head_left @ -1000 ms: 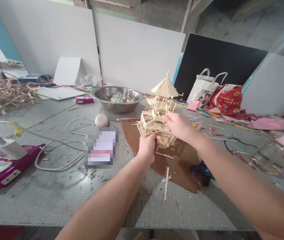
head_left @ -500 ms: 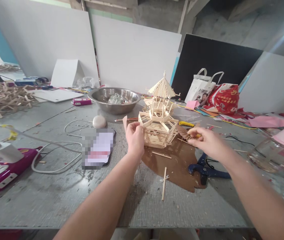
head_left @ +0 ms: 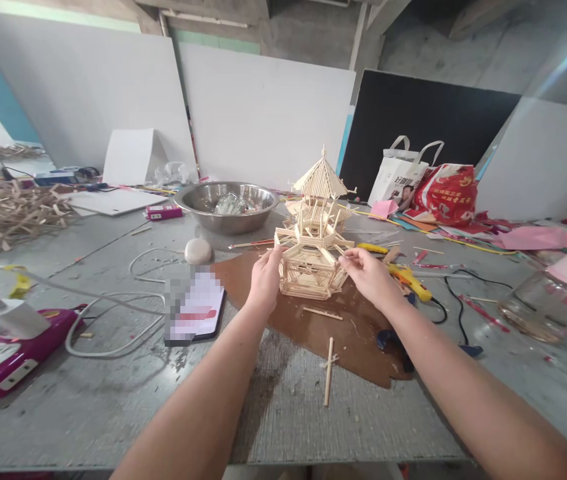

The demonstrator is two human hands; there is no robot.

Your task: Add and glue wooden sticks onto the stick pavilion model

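Note:
A pagoda model (head_left: 313,273) built of thin wooden sticks stands upright, with a pointed stick roof over wider tiers. My left hand (head_left: 266,277) is closed at its left side, thumb and fingers against the lower tier. On the other side, my right hand (head_left: 370,277) pinches the right edge of that tier; the exact contact is small and partly hidden. Beneath the model lies a brown sheet (head_left: 293,325), spreading out to both sides. A loose stick (head_left: 323,313) rests on the sheet, and a longer stick (head_left: 328,371) lies nearer me.
A yellow glue gun (head_left: 413,283) and a partly hidden blue cutter (head_left: 387,340) are to the right, near a glass pitcher (head_left: 528,307). On the left are a phone (head_left: 198,307), a white cable and a purple power strip (head_left: 8,357). Behind stands a metal basin (head_left: 228,223).
My right hand has moved left to the model's edge. The brown sheet's edges, raised near both hands before, now lie flat. The glue gun has come into view.

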